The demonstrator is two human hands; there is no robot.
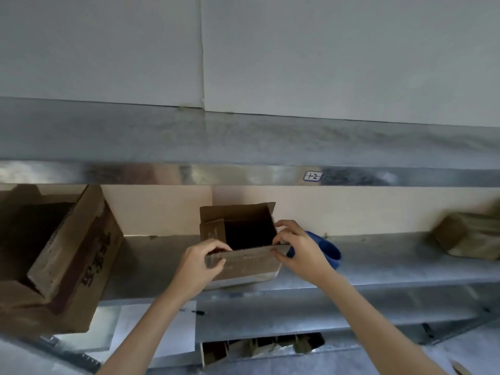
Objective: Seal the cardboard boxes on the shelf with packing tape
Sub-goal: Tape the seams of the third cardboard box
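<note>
A small open cardboard box (244,266) stands on the metal shelf (378,263), its dark inside showing and its far flap upright. My left hand (204,262) pinches the left end of the box's near flap. My right hand (297,246) holds the flap's right end at the box corner. A blue tape dispenser (328,251) lies on the shelf just behind my right hand, partly hidden by it.
A large open cardboard box (67,255) with dark printed characters sits at the left of the shelf. Another brown box (470,236) lies far right, blurred. An upper shelf edge carries a label (313,176). White paper (162,328) and more cardboard lie on the shelf below.
</note>
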